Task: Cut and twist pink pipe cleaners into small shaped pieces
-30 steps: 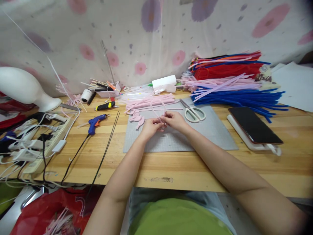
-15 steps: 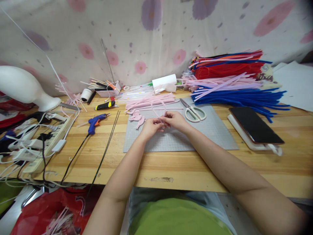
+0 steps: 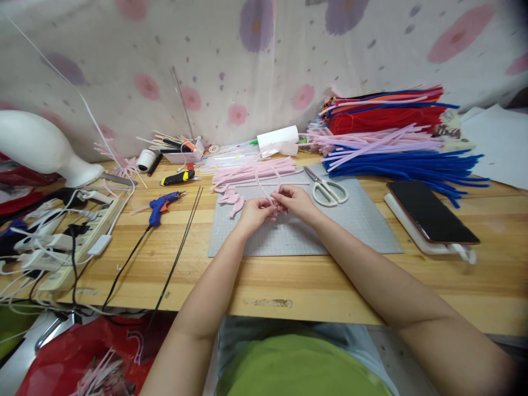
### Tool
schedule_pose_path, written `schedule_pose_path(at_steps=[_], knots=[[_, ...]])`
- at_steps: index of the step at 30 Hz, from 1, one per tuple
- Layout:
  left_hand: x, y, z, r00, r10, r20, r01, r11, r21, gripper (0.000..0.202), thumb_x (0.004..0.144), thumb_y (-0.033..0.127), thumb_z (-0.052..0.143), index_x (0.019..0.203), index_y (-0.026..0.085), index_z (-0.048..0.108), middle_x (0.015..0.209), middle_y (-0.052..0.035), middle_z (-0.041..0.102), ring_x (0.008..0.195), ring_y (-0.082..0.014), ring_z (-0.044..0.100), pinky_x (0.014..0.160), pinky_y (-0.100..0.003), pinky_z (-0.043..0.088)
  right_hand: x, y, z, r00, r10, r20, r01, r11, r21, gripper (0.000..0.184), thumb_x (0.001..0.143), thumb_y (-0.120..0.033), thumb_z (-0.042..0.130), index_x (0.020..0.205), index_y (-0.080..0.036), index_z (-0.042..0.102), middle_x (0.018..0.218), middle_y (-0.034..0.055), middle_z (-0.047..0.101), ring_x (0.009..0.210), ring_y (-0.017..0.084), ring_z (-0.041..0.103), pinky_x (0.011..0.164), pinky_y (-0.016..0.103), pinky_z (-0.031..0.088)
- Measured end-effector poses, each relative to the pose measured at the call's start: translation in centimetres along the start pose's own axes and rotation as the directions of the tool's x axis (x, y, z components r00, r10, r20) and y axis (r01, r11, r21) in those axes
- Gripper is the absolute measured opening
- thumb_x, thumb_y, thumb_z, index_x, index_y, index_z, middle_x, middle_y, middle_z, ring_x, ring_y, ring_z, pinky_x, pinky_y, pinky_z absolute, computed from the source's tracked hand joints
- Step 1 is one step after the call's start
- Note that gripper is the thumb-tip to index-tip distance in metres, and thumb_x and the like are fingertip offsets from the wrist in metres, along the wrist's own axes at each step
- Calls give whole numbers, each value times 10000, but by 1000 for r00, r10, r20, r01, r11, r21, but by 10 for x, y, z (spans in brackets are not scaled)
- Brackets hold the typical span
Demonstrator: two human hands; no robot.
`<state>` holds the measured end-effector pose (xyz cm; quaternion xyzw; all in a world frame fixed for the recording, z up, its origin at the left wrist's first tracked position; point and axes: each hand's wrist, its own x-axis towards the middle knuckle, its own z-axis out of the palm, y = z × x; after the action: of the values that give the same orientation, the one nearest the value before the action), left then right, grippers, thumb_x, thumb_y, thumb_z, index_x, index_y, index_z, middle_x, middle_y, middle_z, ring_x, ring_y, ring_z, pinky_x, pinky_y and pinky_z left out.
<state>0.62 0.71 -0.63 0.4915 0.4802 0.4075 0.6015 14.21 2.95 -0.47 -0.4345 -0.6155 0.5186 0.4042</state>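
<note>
A pink pipe cleaner (image 3: pixel 258 179), bent into an upright loop, is pinched at its lower ends by both hands. My left hand (image 3: pixel 256 213) is closed on it from the left, its fingertips almost meeting those of my right hand (image 3: pixel 293 201), which is closed on it from the right. The fingers partly hide the ends. Both hands are above a grey cutting mat (image 3: pixel 297 242). Just left of them lie folded pink pipe-cleaner pieces (image 3: pixel 232 199). Behind the loop is a bundle of pink pipe cleaners (image 3: pixel 231 172). Scissors (image 3: pixel 329 192) rest at the right, blades pointing away.
A blue glue gun (image 3: pixel 161 208), a yellow-black utility knife (image 3: pixel 177 177) and thin dark rods (image 3: pixel 181 242) lie left. Beyond them is a power strip (image 3: pixel 93 231) with tangled cables. Blue pipe cleaners (image 3: pixel 404 165) and a phone (image 3: pixel 431 212) are right.
The loop's lower ends have shifted slightly between the fingertips, and my right hand's fingers have moved a little left. Everything else stays in place.
</note>
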Motion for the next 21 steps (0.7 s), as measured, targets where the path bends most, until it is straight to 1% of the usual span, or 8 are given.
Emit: schedule_pose_path(at_steps=[2,4,7,10,14,21], knots=[[1,0,-1,1000,17,-22,-18,1000,-9,174,579,223,694,705,111,647,647,-30,643,609,-118,592,538,-235,500,0,-3,-1,999,7,-52,-6,1000,27,315,672,-480,584,646,-184,480,493,-37,511,406,71,438,386,200,341],[2,0,-3,994,63,-85,-65,998,-20,193,574,251,701,688,107,642,650,-29,641,628,-130,602,537,-234,502,1,-7,-5,991,19,-136,-11,998,63,342,658,-509,592,686,-186,484,520,-37,511,411,66,434,383,194,341],[4,2,-10,967,129,-220,-144,988,-56,219,577,284,701,696,113,633,679,-28,644,681,-152,623,546,-231,503,3,-10,-16,964,22,-267,2,996,91,385,652,-555,581,732,-190,486,548,-34,505,427,61,433,388,184,338],[5,5,-18,938,147,-313,-188,977,-104,234,579,287,700,721,117,626,688,-28,641,715,-164,632,570,-239,505,5,-10,-27,938,19,-346,13,996,89,402,661,-577,558,732,-187,492,552,-33,489,434,57,428,390,177,324],[5,7,-25,911,148,-384,-222,962,-157,222,571,266,702,711,120,612,707,-24,628,732,-172,637,588,-263,508,8,-7,-33,924,29,-382,14,994,110,389,664,-556,570,738,-179,509,550,-38,478,428,51,415,385,173,305],[5,7,-28,910,134,-391,-211,964,-160,224,570,276,708,696,121,606,677,-23,620,758,-176,636,600,-252,508,8,-5,-35,922,29,-387,11,995,101,332,690,-502,570,729,-176,520,549,-37,478,436,51,413,394,173,302]])
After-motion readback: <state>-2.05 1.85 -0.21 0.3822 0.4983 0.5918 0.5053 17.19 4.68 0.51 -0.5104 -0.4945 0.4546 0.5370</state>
